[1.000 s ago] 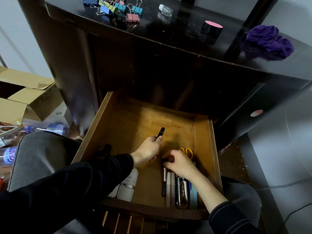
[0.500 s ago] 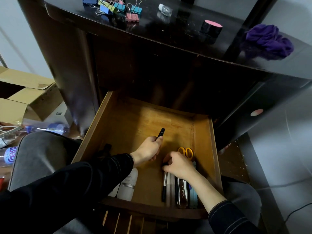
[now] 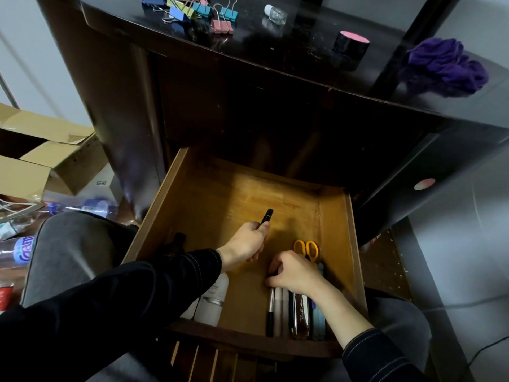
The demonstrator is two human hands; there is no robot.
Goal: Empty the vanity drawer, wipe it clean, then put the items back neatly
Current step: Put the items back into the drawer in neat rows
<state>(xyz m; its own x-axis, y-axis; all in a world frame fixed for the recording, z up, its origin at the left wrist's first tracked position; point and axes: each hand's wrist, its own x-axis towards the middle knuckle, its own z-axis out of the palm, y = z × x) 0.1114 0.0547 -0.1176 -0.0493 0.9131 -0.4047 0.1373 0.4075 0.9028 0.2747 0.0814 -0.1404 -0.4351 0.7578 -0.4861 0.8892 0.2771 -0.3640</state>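
Inside the drawer (image 3: 334, 221), clamps left hand (image 3: 246, 242) round black pen (image 3: 266, 216), bare floor beyond the fingers to the back wall; curls right hand (image 3: 296, 272) onto pen row (image 3: 278, 310), scissors (image 3: 306, 248) just ahead.

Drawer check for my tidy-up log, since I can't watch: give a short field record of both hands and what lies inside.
drawer: pulled open, wooden
left hand: holds black pen above drawer floor
right hand: fingers curled over row of pens, front right
scissors: orange handles, just behind right hand
white bottle: front left, partly hidden
vanity top: binder clips, purple cloth
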